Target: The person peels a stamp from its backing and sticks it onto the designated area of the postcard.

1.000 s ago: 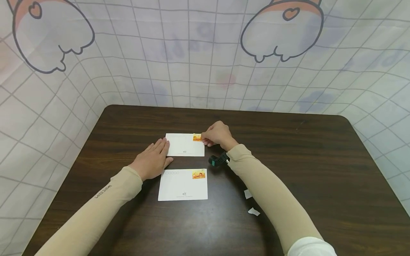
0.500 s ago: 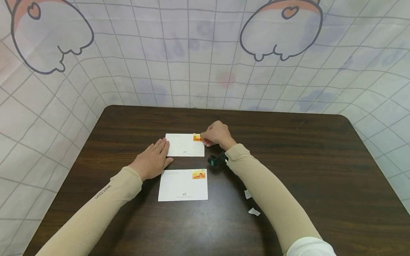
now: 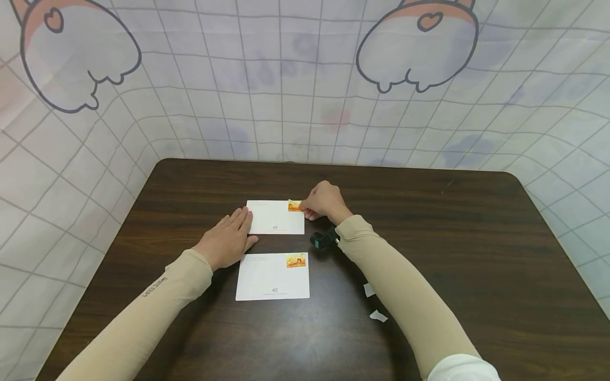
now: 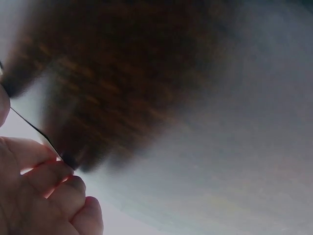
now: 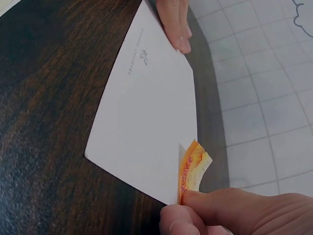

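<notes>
Two white postcards lie one behind the other in the head view. On the left edge of the far postcard (image 3: 271, 218) rests my left hand (image 3: 226, 238), its fingers straight. With thumb and finger, my right hand (image 3: 325, 201) pinches an orange-yellow stamp (image 3: 294, 206) at that card's far right corner. The right wrist view shows the stamp (image 5: 191, 167) bowed, with part of it raised off the card; the pinched end is hidden. Another orange stamp (image 3: 296, 260) lies flat on the upper right of the near postcard (image 3: 271, 283).
Two small white paper scraps (image 3: 378, 316) lie beside my right forearm on the dark wooden table (image 3: 457, 254). A black strapped device (image 3: 324, 239) hangs under my right wrist. A white grid-patterned cloth (image 3: 295, 79) stands behind the table.
</notes>
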`<state>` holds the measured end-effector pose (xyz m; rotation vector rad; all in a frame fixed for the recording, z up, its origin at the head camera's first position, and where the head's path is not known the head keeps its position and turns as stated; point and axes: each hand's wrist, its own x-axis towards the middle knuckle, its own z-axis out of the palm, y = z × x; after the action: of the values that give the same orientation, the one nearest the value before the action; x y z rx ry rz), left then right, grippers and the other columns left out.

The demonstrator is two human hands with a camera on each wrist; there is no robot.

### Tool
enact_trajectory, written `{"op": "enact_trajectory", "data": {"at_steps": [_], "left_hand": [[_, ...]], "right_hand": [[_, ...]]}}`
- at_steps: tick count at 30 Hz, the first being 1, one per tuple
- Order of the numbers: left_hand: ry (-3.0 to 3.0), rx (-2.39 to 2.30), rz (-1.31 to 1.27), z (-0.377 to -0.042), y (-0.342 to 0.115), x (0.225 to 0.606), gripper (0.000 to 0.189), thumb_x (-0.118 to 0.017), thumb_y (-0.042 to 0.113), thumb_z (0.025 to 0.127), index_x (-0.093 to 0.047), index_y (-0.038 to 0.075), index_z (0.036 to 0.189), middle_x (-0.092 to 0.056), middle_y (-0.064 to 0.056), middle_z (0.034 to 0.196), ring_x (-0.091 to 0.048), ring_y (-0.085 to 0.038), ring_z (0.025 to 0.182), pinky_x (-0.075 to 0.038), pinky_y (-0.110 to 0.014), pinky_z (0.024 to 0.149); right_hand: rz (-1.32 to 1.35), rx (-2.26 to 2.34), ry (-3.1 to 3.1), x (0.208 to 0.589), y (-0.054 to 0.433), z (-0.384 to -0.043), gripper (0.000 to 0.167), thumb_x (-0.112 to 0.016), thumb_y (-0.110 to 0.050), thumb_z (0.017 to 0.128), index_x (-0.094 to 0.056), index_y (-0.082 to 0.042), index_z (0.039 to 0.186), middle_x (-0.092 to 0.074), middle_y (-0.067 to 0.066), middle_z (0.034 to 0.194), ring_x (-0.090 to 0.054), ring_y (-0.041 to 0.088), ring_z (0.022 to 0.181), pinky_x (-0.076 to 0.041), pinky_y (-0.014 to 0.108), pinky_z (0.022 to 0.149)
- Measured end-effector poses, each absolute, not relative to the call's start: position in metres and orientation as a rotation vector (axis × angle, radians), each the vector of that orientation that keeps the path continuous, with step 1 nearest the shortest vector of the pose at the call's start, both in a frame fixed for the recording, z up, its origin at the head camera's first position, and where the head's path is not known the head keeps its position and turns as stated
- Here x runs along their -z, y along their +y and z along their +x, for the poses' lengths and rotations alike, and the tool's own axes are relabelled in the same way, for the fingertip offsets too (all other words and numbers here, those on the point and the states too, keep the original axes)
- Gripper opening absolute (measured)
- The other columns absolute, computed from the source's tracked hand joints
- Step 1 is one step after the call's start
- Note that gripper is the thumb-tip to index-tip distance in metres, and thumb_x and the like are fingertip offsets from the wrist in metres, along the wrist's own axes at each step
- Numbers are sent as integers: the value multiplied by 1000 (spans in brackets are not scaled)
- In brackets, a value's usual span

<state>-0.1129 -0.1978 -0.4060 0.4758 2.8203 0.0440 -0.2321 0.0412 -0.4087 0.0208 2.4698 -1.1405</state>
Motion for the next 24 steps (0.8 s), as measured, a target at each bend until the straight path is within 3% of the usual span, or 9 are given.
{"op": "enact_trajectory", "data": {"at_steps": [8,13,17,19,21,23,24], "left_hand": [[2828,-37,493,-113,-199,407,67,-44,35,111,-28,-10,158,-25,-27,169,-24,-43,159,-26,-56,130],[2833,-22,503,-113,-199,405,67,-44,35,111,-28,-10,158,-25,-27,169,-25,-43,159,-27,-56,130],[2834,-14,513,-113,-199,404,67,-44,35,111,-29,-10,158,-26,-28,169,-26,-43,159,-27,-56,129],[2837,-13,515,-113,-200,404,67,-44,35,111,-29,-10,158,-26,-28,169,-26,-43,158,-28,-56,129],[2841,-4,517,-113,-200,404,66,-44,35,111,-30,-10,158,-27,-28,168,-27,-43,158,-28,-56,129],[2842,2,514,-112,-200,405,67,-44,35,111,-30,-9,158,-27,-27,169,-27,-42,158,-28,-56,129],[2841,4,512,-112,-200,405,67,-44,35,111,-29,-9,158,-27,-27,169,-26,-42,159,-28,-55,130]], "right_hand": [[-203,980,2639,403,43,-223,18,-68,-18,94,-77,-8,82,-71,3,68,-64,13,56,-55,23,52],[-556,860,2788,404,51,-217,18,-63,-19,96,-78,-10,100,-76,6,90,-56,13,66,-44,22,59],[-813,685,2813,408,54,-207,31,-63,-23,99,-75,-7,123,-77,10,119,-53,15,65,-44,26,60],[-901,559,2810,410,55,-202,41,-63,-31,101,-69,-9,134,-72,11,135,-68,18,81,-56,30,71],[-960,455,2776,409,54,-197,54,-63,-42,101,-60,-10,145,-62,12,149,-71,23,116,-60,37,96],[-1008,344,2734,409,54,-194,70,-61,-54,101,-49,-10,154,-49,12,161,-47,24,151,-47,43,120],[-1031,293,2707,408,54,-193,78,-58,-59,100,-43,-9,158,-41,12,166,-36,25,158,-40,45,125]]}}
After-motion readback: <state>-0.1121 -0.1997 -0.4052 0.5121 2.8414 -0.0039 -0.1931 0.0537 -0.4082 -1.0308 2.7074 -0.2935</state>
